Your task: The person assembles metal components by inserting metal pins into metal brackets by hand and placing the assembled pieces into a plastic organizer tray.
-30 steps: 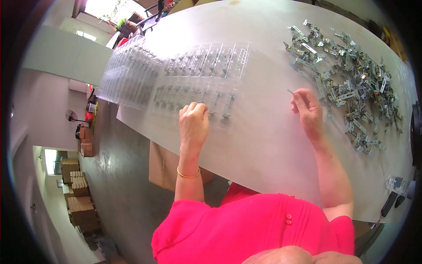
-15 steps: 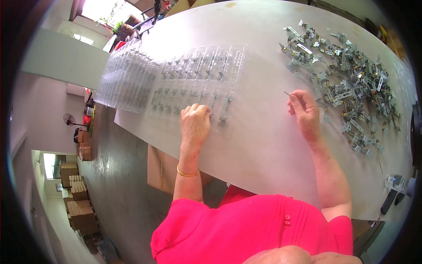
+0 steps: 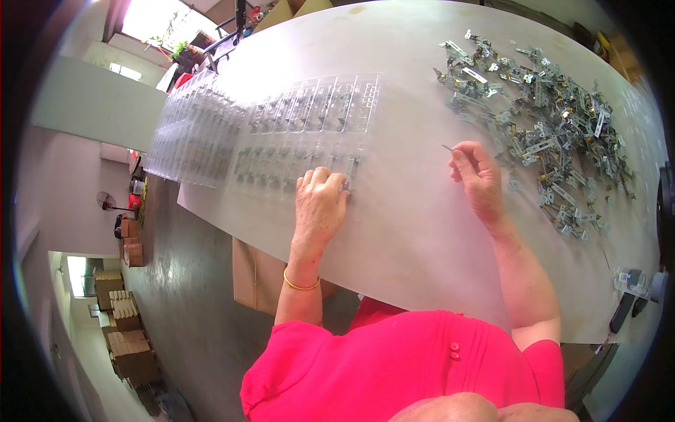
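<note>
Your left hand [image 3: 321,204]: curled over near row of clear plastic tray [image 3: 369,105], just beside metal part [image 3: 353,169] at right end; cannot tell whether you pinch anything. Your right hand [image 3: 478,177]: thumb and forefinger pinching thin rod [image 3: 447,148], over desk [image 3: 415,239], between tray and heap of metal brackets [image 3: 548,133]. Tray lies on desk, beside stacked clear trays [image 3: 184,137] at left.

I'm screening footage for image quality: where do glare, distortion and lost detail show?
Head view: glare whitens the table near the trays; the window is blown out; the table's far edge curves; corners go black; parts in the trays look hazy, the loose pile clearer.
</note>
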Available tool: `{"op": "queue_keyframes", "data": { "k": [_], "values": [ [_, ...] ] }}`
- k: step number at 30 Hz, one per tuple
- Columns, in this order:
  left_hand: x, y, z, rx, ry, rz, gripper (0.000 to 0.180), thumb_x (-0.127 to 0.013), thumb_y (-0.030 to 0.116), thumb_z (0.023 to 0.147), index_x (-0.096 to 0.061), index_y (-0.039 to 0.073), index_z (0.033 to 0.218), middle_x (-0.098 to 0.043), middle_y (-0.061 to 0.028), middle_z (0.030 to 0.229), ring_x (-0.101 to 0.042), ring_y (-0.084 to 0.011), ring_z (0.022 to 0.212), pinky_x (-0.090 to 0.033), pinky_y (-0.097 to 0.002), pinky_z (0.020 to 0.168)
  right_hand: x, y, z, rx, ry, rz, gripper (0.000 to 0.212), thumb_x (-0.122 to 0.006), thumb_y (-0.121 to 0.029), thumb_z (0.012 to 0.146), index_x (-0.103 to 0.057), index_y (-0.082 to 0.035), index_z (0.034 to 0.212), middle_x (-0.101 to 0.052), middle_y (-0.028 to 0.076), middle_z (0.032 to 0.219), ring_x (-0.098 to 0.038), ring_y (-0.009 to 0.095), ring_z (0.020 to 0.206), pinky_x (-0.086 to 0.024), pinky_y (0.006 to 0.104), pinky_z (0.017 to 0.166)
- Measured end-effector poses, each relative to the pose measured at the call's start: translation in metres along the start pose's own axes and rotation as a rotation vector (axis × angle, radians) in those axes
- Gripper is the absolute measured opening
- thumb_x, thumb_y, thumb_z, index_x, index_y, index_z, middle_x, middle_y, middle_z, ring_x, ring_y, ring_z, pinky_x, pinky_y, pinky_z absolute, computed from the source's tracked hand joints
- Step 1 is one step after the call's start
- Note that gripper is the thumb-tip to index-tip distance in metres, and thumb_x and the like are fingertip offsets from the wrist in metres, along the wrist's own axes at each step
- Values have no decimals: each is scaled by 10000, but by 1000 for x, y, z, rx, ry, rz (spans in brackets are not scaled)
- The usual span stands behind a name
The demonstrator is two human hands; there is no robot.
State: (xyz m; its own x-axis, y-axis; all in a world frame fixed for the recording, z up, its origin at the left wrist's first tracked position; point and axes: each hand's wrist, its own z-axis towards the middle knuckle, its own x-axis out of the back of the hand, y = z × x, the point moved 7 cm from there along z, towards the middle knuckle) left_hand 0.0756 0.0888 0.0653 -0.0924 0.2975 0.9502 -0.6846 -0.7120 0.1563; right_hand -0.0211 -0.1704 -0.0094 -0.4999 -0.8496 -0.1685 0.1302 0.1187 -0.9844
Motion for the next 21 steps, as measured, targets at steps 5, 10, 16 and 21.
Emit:
{"op": "queue_keyframes", "data": {
  "k": [5,10,16,21],
  "values": [
    [1,5,4,-17,11,9,221,-758,82,745,-702,54,957,-642,-110,1004,-588,-299,1008,-434,-407,898,3,0,1,33,21,0,72,-607,-153,1007,-627,-83,1005,-608,-19,815,-554,54,697,-479,211,635],
    [17,26,5,-83,93,35,179,-737,61,756,-674,43,922,-630,-113,980,-583,-302,982,-430,-424,876,-2,2,4,38,10,-27,69,-617,-143,997,-620,-75,991,-603,-17,787,-556,53,700,-472,223,625],
    [36,164,12,-518,105,-472,144,-733,-12,758,-676,19,886,-661,-129,935,-610,-324,885,-475,-419,805,-4,-4,-6,267,-7,-342,83,-639,-134,956,-610,-67,994,-638,57,811,-601,184,697,-495,324,636],
    [31,302,-15,-979,-307,-918,185,-677,35,747,-624,56,923,-587,-101,926,-581,-308,868,-458,-410,796,-26,-14,-16,452,-61,-620,83,-643,-126,912,-588,-80,954,-659,121,866,-651,331,809,-513,431,699]
  ]
}}
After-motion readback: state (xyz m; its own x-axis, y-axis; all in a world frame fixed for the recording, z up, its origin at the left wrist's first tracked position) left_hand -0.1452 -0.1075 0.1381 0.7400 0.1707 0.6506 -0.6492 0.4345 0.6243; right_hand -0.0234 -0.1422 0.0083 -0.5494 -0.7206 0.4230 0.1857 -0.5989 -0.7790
